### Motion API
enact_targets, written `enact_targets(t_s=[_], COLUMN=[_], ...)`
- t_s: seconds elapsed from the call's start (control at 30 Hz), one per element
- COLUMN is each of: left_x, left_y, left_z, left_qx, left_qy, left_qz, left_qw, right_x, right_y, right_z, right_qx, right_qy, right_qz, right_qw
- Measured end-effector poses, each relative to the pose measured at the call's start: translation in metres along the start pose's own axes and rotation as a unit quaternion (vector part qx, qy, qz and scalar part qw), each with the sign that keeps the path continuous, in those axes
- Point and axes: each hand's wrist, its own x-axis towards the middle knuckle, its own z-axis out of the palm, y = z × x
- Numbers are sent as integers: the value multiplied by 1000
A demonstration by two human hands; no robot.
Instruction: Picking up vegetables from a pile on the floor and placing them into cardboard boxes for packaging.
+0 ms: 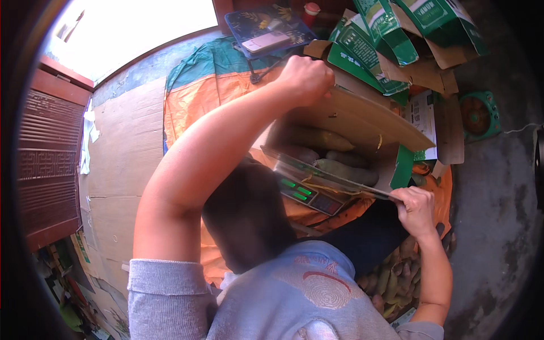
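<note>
An open cardboard box [362,116] stands in front of me with several long sweet potatoes [344,170] inside. My left hand [309,80] is closed at the left end of the box's far flap, its fingertips partly hidden. My right hand [415,208] pinches the right end of the near flap [323,174], which slants up toward me. Close below the box is a digital scale [310,195] with lit green digits; the flap hides part of it. Whether the box rests on the scale, I cannot tell.
Green printed cartons [362,56] are piled at the far right. A phone [266,41] lies on a dark patterned stool [238,25]. More sweet potatoes [396,277] lie on the floor by my right arm. An orange tarp [192,105] spreads underneath. A green round-faced appliance [479,116] stands right.
</note>
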Motion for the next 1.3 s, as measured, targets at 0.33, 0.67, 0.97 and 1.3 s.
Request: enact_targets(t_s=[0.33, 0.67, 0.97, 1.3], left_x=[-101, -428, -617, -809], left_y=[-163, -216, -211, -162], left_z=[-12, -22, -76, -26], left_qx=[6, 57, 248, 196], left_qy=[114, 129, -57, -167], left_qz=[-116, -382, -369, -475], left_qw=[987, 913, 894, 841], right_x=[131, 210, 139, 67], right_y=[-66, -245, -408, -408], right_z=[-19, 51, 174, 187], right_qx=[-91, -141, 41, 209], right_qy=[20, 18, -254, -298], right_qz=[-203, -465, -461, -504], right_qw=[975, 874, 849, 784])
